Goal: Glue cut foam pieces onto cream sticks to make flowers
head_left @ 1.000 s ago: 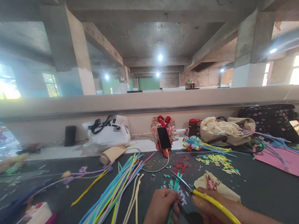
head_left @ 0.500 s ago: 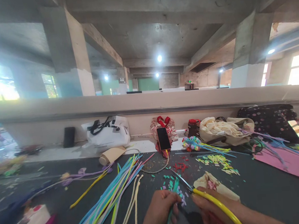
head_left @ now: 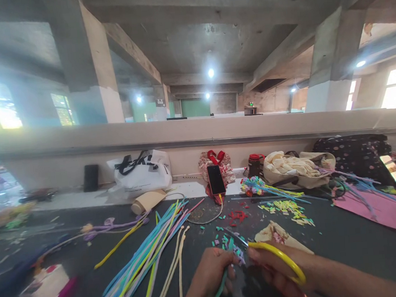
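Observation:
My left hand [head_left: 213, 268] is closed in a pinch around a green pipe cleaner [head_left: 218, 293]. One end of it sticks up past the fingers and a long tail hangs down toward the bottom edge. My right hand [head_left: 276, 268] grips scissors with yellow handles [head_left: 283, 251], the blades pointing up and left at the pipe cleaner's top end. Whether the blades touch it I cannot tell. Beneath the blades lie short cut bits [head_left: 240, 254] in green and lilac. To the left spreads a bundle of long blue, yellow and lilac pipe cleaners [head_left: 148, 259].
A phone [head_left: 216, 180] leans on a patterned bag at the back, its cable on the dark tabletop. Yellow-green bits [head_left: 288, 211] and red bits [head_left: 237, 216] lie beyond my hands. A crumpled paper piece [head_left: 282, 238], pink sheet [head_left: 380, 211] and white bag [head_left: 143, 174] are around.
The scissors have turned, with the blades now closer to the green pipe cleaner's upper end and the yellow handle drawn nearer my right hand. My left hand keeps its pinch.

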A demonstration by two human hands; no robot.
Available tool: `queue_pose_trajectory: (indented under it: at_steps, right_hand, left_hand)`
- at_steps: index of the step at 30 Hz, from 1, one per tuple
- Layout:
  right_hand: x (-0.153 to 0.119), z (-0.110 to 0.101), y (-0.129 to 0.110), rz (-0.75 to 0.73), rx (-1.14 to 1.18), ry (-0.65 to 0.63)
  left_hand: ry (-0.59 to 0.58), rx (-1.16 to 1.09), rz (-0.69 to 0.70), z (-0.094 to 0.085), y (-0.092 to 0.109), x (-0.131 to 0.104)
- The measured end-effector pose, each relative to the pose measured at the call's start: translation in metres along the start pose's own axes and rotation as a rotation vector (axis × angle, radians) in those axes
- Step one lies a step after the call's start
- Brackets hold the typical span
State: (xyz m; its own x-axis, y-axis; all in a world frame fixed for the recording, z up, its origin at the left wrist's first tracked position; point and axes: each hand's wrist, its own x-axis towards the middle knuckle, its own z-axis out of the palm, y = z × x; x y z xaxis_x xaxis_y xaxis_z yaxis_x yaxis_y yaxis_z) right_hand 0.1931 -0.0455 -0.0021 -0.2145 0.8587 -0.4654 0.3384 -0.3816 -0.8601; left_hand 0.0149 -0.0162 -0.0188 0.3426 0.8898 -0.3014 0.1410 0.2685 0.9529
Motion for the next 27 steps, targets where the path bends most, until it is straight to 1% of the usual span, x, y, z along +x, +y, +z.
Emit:
queue_pose_trajectory:
  at_steps: [2,5,7,11,13,16,19,21,24,27]
  right_hand:
    - [0.005,-0.002,0.0,-0.025,0.014,-0.066]
    - [0.006,-0.002,-0.005,-0.087,0.043,-0.086]
    - [0.002,-0.001,-0.008,-0.084,0.07,-0.064]
    - [-0.008,0.001,-0.01,0.025,0.12,0.004]
    - [-0.011,0.001,-0.007,0.04,0.121,-0.002]
    - [-0.01,0.004,0.001,-0.009,0.047,-0.011]
    - [-0.003,0.009,0.009,-0.074,-0.021,0.028]
    - [0.002,0.011,0.012,-0.104,-0.032,0.031]
    - [0.002,0.012,0.01,-0.093,-0.035,0.01]
    - [-0.005,0.014,0.003,-0.113,-0.037,0.001]
  left_hand:
    - [0.012,0.006,-0.012,-0.001,-0.001,0.001]
    - [0.018,0.008,-0.012,-0.003,-0.003,0.004]
    - [0.031,0.003,-0.009,-0.004,-0.003,0.005]
    - [0.056,-0.023,0.0,-0.004,-0.002,0.004]
    - [0.054,-0.036,0.007,-0.004,-0.001,0.004]
    - [0.048,-0.043,0.019,-0.004,0.0,0.003]
    - [0.046,-0.038,0.027,-0.004,-0.001,0.003]
    - [0.042,-0.032,0.028,-0.004,-0.001,0.004]
    - [0.034,-0.024,0.026,-0.003,-0.002,0.004]
    - [0.026,-0.021,0.024,-0.003,-0.002,0.004]
